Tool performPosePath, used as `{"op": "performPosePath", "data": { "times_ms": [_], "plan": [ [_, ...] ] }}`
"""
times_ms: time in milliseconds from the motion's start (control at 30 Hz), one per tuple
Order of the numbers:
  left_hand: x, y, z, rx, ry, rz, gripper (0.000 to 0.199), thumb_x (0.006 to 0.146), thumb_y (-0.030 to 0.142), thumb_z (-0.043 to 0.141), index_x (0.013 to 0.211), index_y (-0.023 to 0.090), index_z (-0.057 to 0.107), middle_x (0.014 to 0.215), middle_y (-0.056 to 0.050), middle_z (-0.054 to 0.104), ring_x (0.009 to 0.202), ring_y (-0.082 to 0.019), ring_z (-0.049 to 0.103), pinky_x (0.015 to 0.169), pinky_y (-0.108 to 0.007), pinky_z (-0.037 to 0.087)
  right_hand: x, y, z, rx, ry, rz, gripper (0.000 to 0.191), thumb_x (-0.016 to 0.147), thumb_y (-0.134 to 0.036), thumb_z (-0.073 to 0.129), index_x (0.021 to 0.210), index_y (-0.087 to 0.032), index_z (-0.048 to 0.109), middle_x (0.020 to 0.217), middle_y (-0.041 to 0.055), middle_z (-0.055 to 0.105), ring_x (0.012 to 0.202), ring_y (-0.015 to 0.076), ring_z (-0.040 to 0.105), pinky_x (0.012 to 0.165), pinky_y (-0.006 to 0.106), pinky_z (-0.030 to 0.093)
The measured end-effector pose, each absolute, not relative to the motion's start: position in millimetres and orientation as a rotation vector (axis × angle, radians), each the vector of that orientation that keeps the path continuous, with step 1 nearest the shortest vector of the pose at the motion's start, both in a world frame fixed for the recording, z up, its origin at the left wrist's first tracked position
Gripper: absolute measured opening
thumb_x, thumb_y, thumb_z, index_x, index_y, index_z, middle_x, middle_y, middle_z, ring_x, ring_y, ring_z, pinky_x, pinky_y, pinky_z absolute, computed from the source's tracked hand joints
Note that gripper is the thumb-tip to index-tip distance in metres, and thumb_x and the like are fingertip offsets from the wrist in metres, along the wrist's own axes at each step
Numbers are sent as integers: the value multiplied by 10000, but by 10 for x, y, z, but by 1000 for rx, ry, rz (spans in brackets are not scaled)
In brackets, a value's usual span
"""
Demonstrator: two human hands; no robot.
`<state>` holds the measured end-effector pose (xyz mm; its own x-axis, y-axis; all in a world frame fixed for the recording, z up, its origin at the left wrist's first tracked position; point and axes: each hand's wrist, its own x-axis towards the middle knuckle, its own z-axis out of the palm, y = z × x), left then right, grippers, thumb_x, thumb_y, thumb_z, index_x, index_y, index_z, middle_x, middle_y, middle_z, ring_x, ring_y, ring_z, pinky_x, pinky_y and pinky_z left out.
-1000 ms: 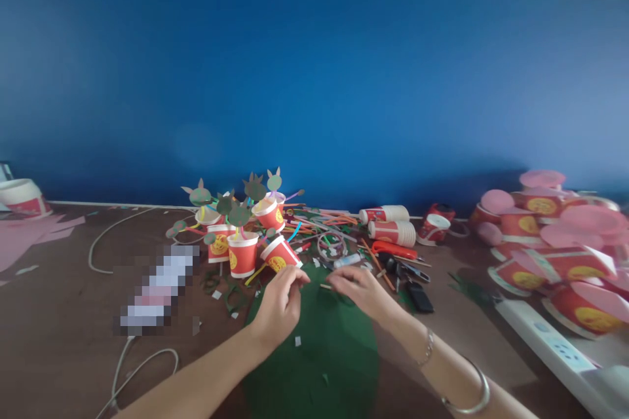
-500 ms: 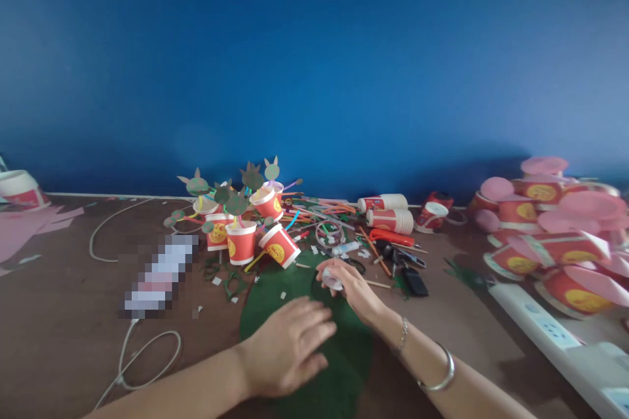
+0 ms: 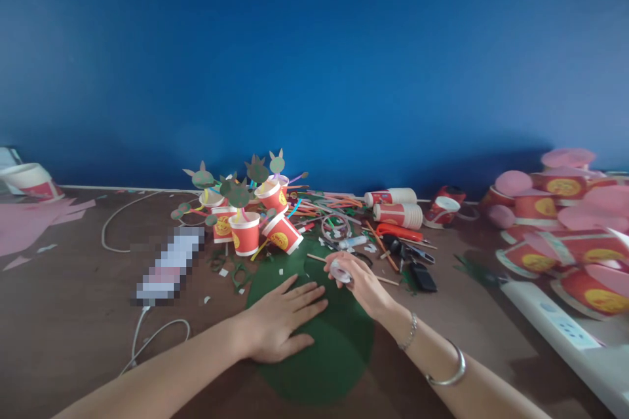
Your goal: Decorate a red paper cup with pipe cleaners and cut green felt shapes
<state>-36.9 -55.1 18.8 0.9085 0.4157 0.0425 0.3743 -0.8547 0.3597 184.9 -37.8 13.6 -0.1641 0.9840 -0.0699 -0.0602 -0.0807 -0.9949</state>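
Observation:
My left hand [image 3: 286, 322] lies flat, palm down, with spread fingers on a large dark green rounded sheet [image 3: 314, 373]. My right hand [image 3: 354, 280] is closed around a small whitish roll of tape [image 3: 340, 271] above the sheet's far right part. A thin wooden stick [image 3: 388, 280] passes beneath or behind the right hand; its other end shows to the left of the fingers. Just beyond the sheet stand red and white paper cups [image 3: 245, 234], several with green paper animal heads [image 3: 236, 195] on coloured stems.
At left lies a blurred-out phone [image 3: 171, 266] with a white cable. Stacked cups [image 3: 399, 215], a glue-like tube [image 3: 352, 242], an orange-handled tool [image 3: 399, 232] and a black key fob [image 3: 422, 277] are at back right. Beyond them sit pink-trimmed cups [image 3: 565, 186] and a power strip [image 3: 550, 314].
My left hand has come down flat onto the green sheet, its fingers spreading. The right hand keeps the tape roll. The whole view has shifted slightly.

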Motion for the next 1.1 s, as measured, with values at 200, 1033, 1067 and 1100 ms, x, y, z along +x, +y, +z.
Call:
{"op": "performPosePath", "data": {
  "times_ms": [200,1033,1067,1100],
  "plan": [
    [-241,-450,148,2737,656,157,578,909,432,350,1428,242,180,1490,-84,222,1376,-230,173,1111,-492,123,1825,-401,127,-1128,-1274,1271,290,839,-424,508,990,-180,543,884,58,620,714,149,533,647,275,420],
    [70,-534,5,2809,838,287,520,938,375,251,1415,171,226,1486,-95,254,1377,-235,169,1109,-453,153,1980,-303,70,-1533,-1528,967,278,812,-388,459,732,-166,606,687,33,610,676,174,548,589,252,402],
    [55,-536,11,2811,826,284,521,938,375,255,1416,170,225,1488,-98,247,1377,-237,169,1110,-453,154,2001,-296,83,-1546,-1548,921,284,813,-388,459,731,-165,613,705,40,624,700,184,558,609,257,407],
    [37,-538,20,2811,811,278,522,937,375,260,1416,170,225,1489,-101,241,1377,-238,170,1110,-453,155,2019,-290,99,-1558,-1563,872,289,814,-387,456,730,-164,619,718,44,633,713,189,562,623,261,408]
  ]
}}
